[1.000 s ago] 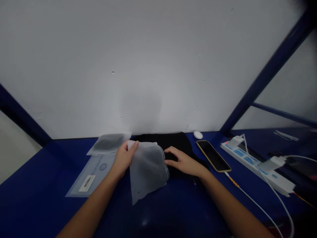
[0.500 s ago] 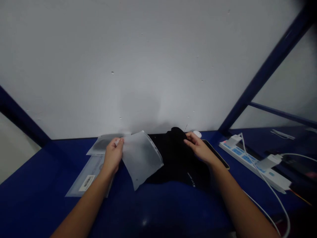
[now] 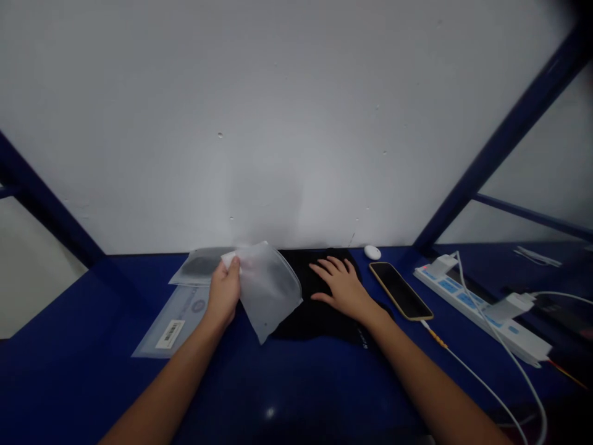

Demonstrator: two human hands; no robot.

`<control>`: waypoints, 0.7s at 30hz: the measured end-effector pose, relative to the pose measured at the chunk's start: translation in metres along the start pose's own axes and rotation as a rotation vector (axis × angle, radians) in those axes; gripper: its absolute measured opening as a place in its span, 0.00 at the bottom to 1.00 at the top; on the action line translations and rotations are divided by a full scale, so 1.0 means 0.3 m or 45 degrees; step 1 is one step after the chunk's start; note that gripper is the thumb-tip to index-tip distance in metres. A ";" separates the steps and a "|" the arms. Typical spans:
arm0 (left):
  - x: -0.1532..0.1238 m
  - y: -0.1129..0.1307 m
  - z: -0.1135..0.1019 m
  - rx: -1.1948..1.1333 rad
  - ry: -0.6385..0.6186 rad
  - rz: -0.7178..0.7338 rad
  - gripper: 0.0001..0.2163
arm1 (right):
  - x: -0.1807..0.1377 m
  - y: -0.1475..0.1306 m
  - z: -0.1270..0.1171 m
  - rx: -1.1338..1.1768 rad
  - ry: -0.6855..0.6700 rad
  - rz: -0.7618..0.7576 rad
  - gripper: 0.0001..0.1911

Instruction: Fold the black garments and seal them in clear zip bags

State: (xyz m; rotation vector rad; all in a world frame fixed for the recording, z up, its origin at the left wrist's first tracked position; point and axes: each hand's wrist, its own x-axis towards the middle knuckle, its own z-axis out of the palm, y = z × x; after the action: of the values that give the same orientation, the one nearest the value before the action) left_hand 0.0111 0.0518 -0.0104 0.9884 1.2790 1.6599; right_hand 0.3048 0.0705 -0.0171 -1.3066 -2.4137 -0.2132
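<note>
Pinched in my left hand (image 3: 225, 289) is a frosted zip bag (image 3: 271, 287), held by its left end above the table. A small white tag or label (image 3: 230, 258) shows by my thumb. My right hand (image 3: 343, 287) lies flat with fingers spread on a black cloth item (image 3: 301, 318), which has small white lettering at its lower right edge. Part of the cloth is hidden behind the bag. To the left, another frosted bag (image 3: 189, 279) with something dark inside overlaps a clear bag (image 3: 152, 343) bearing a barcode label (image 3: 170, 334).
On the blue table (image 3: 296, 395), a phone (image 3: 401, 290) with a charging cable lies right of the cloth. A white power strip (image 3: 523, 346) with plugged chargers and loose white cables is farther right. A small white round case (image 3: 372, 252) sits by the wall (image 3: 301, 123).
My right hand has let go of the raised fold of black cloth and now rests flat on it, uncovering the phone. The cloth lies flatter. My left hand still holds the bag.
</note>
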 end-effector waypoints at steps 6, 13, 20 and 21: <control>0.014 0.193 -0.217 -0.069 0.053 -0.099 0.21 | -0.006 0.023 0.030 -0.098 0.015 0.056 0.14; 0.039 0.128 -0.563 0.562 -0.046 -0.137 0.26 | 0.020 -0.114 0.007 -0.077 0.104 -0.116 0.24; -0.023 -0.037 -0.641 1.291 -0.260 0.442 0.29 | 0.125 -0.546 0.003 0.238 -0.205 -0.648 0.21; -0.037 -0.041 -0.635 1.328 -0.317 0.448 0.28 | 0.138 -0.595 0.018 0.266 -0.261 -0.689 0.22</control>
State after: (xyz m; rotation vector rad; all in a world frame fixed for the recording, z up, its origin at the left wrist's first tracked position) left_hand -0.1580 -0.0233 -0.0585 2.0448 1.8946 0.9646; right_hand 0.1349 0.0052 0.0036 -0.5906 -2.8297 0.0334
